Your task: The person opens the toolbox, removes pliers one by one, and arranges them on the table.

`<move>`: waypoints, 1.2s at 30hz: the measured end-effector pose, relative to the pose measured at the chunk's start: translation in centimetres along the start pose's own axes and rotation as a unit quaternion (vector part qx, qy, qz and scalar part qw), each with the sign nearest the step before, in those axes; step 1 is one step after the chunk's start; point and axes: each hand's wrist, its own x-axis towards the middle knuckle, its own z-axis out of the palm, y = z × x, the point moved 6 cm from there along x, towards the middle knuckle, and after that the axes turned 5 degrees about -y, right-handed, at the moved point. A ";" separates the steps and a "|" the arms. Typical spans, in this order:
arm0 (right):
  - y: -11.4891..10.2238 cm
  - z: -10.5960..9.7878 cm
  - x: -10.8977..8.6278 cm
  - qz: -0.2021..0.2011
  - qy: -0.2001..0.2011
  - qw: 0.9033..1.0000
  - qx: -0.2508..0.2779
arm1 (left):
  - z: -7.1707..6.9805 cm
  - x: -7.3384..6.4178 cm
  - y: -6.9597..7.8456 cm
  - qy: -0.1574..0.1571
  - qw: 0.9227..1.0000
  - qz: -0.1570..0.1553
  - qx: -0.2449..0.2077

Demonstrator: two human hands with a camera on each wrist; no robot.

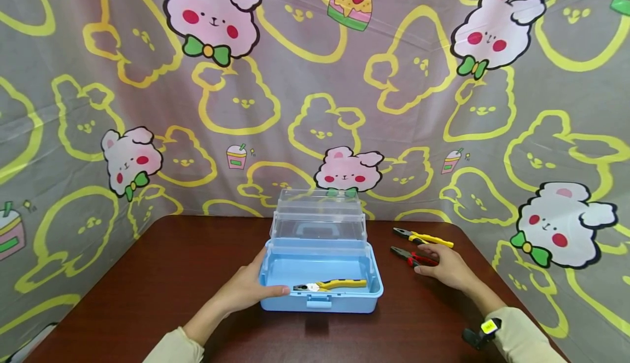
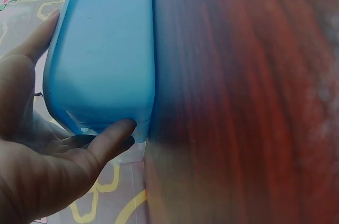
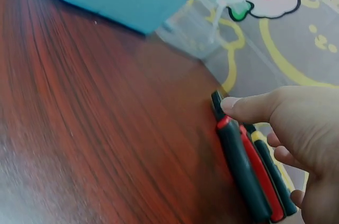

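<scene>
In the head view, my left hand [image 1: 248, 286] holds the left side of a light blue toolbox [image 1: 339, 304]. Its thumb lies over the front rim while the fingers reach around the side. Inside the box, near the front, lies a pair of yellow-handled pliers [image 1: 344, 284]. My right hand [image 1: 450, 267] is over red-and-black pliers [image 1: 406, 255] on the table, thumb and fingers spread on either side of the handles. In the right wrist view, the thumb [image 3: 243, 107] is by the pliers' head, with the handles [image 3: 241, 166] below it.
Another pair of yellow-and-black pliers [image 1: 433, 239] lies behind the red-and-black ones. The toolbox's clear lid [image 1: 320, 226] stands raised at its back. A dark wood table [image 1: 197, 253] runs up to a patterned cloth [image 1: 325, 78] behind and at both sides.
</scene>
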 end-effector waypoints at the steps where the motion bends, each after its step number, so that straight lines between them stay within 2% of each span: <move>1: -0.3 0.0 0.0 -0.004 0.002 1.000 -0.001 | 0.0 0.0 0.0 0.000 1.000 -0.001 0.000; 10: -2.5 -0.4 0.3 -0.048 0.015 0.999 0.011 | 0.3 0.2 0.0 0.003 1.000 0.005 -0.015; 24: -5.2 -0.6 0.3 -0.084 0.024 0.996 -0.003 | 0.3 0.4 -0.2 0.004 1.000 0.003 0.006; 36: -9.4 0.5 0.3 -0.137 0.001 0.990 0.010 | 0.1 0.2 -0.2 0.001 1.000 -0.002 0.006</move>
